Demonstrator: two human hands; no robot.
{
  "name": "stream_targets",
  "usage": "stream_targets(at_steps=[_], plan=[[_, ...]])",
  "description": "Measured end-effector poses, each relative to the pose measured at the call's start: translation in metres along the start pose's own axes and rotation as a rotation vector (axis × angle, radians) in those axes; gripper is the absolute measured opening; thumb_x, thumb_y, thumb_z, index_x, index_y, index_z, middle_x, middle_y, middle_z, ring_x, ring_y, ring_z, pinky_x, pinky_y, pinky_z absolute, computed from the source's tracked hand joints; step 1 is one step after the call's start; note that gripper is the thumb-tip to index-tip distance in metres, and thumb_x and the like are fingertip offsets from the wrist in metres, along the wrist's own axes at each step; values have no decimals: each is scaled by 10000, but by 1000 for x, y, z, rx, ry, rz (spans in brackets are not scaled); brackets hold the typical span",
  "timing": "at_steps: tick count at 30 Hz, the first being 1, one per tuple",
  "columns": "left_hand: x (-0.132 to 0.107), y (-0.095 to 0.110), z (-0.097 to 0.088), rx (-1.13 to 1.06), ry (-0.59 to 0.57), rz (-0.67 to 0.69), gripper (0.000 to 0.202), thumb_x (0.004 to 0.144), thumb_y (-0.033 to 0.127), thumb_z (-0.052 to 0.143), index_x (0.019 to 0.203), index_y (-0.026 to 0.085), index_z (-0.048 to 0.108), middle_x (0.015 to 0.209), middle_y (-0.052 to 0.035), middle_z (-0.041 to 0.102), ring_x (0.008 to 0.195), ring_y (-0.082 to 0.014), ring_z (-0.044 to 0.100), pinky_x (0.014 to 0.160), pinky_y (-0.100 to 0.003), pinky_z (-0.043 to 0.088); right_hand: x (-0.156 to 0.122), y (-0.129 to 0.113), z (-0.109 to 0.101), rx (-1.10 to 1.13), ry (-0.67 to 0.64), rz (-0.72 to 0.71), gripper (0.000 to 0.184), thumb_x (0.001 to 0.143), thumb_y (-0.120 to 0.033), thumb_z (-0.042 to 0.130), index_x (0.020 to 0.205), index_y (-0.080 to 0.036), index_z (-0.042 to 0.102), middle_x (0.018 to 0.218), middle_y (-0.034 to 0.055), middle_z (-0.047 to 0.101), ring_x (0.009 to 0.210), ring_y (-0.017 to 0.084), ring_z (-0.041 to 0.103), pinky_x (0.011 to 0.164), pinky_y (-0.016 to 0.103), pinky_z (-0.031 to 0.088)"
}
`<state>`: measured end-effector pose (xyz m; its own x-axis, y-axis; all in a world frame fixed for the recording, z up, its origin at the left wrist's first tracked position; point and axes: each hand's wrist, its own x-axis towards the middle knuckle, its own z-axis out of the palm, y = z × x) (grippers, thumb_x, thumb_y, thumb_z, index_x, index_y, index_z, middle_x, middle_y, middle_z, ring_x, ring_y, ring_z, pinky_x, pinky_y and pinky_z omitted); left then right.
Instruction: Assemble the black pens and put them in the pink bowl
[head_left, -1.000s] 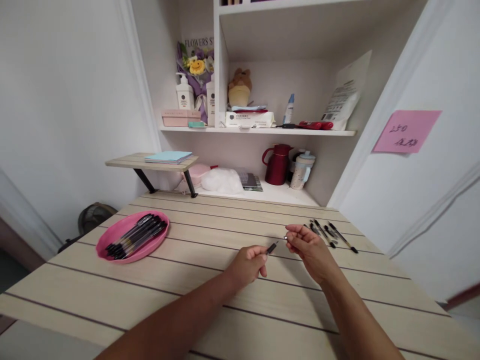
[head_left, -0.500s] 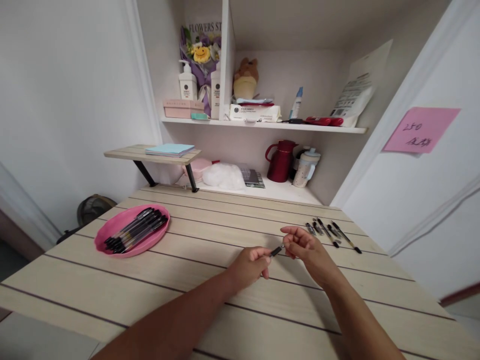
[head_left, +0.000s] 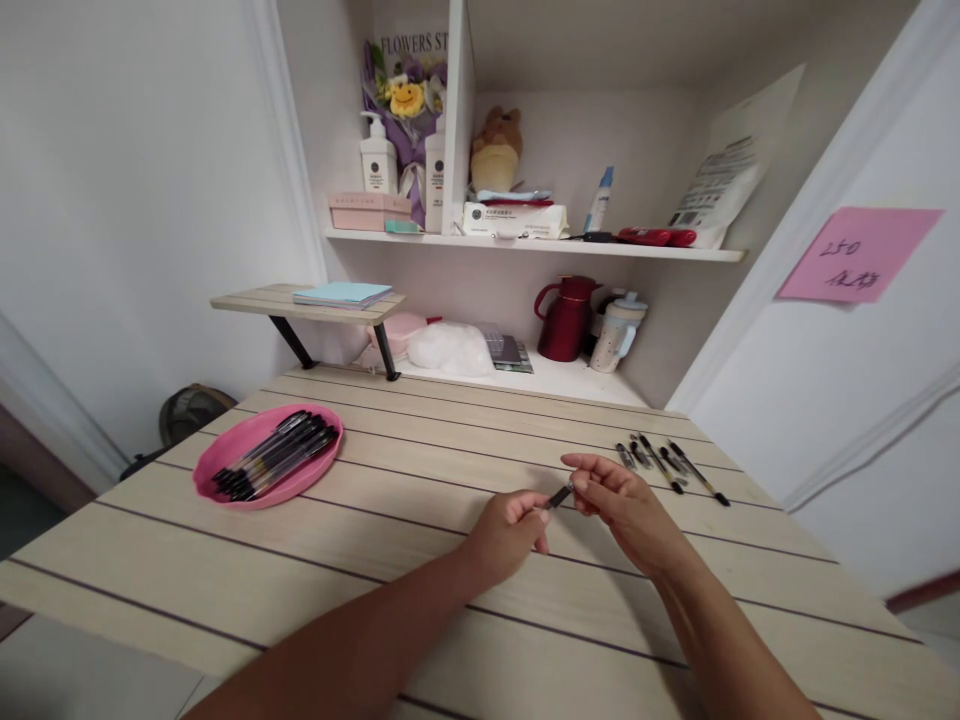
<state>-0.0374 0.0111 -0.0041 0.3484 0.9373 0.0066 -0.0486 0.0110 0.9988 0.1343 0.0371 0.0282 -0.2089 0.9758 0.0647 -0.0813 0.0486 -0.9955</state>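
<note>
Between my two hands is a pen [head_left: 559, 496], of which only a short black length shows. My left hand [head_left: 514, 532] is closed around one end, hiding that part. At the other end, the thumb and fingertips of my right hand [head_left: 609, 500] pinch a small pale tip, while its index finger reaches out above. Both hands are just over the middle of the table. Right of them lie two long black pens [head_left: 697, 472] and several short clear-and-black pen parts [head_left: 625, 456].
On the left of the slatted table [head_left: 420, 450], a pink tray [head_left: 206, 475] holds several black pens [head_left: 277, 455]. Behind it stands a small raised shelf [head_left: 251, 298] with blue paper [head_left: 343, 293]. A red jug [head_left: 568, 320] and a tumbler [head_left: 617, 335] stand at the back.
The view has shifted slightly, so things appear a little displaced. Both hands keep their grip on the pen, with hardly any visible movement.
</note>
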Motion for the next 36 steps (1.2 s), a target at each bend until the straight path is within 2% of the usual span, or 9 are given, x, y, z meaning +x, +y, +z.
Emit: stream_targets(at_steps=[3,6,12,17,19,22,27,31,36], plan=[[0,5,-1,-82,-13,-18,379,759,331,513,1064,133,619,510,24,524,414,-57,322,464,-202,228,-1,0,1,57,-19,44,397,663,-409,679,973,-163,647,630,8,557,565,111,475,530,243,364],[0,6,-2,-113,-21,-34,382,751,340,531,1066,142,618,511,24,529,404,-50,314,456,-201,215,0,3,3,107,-11,47,344,623,-397,717,880,-170,681,624,7,565,548,104,461,518,240,353],[0,4,-2,-96,-28,-35,378,777,323,499,1093,144,604,512,26,524,391,-42,295,443,-201,202,4,10,5,52,52,0,240,629,-379,725,703,-165,647,527,-26,518,493,82,393,487,227,309],[0,5,-1,-99,-35,-34,378,783,332,492,1095,146,598,522,27,521,385,-39,291,435,-202,200,2,9,4,87,16,13,330,649,-395,704,898,-182,663,614,-7,561,561,104,445,519,234,329],[0,5,-1,-96,-36,-33,379,784,338,494,1096,149,597,531,24,527,390,-39,299,439,-202,205,3,9,4,109,36,24,328,618,-381,728,866,-174,670,613,-4,562,554,102,439,511,234,326],[0,4,-1,-83,-34,-37,379,787,332,492,1101,147,594,531,23,526,396,-40,303,443,-201,209,3,10,5,93,61,9,246,605,-368,740,697,-161,644,542,-15,513,512,89,395,485,229,305],[0,5,-2,-74,-49,-29,394,784,348,493,1104,139,591,533,28,525,399,-37,299,448,-198,217,3,10,6,148,6,38,354,623,-392,723,892,-175,648,710,26,587,546,98,430,480,231,314],[0,5,-1,-57,-47,-37,386,785,330,490,1103,134,585,527,36,521,398,-34,309,453,-190,230,3,12,8,138,31,20,232,619,-340,741,742,-168,645,546,-21,500,486,72,355,448,216,257],[-1,5,-1,-46,-49,-27,375,797,325,473,1101,135,584,528,38,519,396,-32,315,450,-188,235,2,11,8,173,-16,38,298,638,-369,719,869,-192,653,742,29,609,528,86,414,470,229,296]])
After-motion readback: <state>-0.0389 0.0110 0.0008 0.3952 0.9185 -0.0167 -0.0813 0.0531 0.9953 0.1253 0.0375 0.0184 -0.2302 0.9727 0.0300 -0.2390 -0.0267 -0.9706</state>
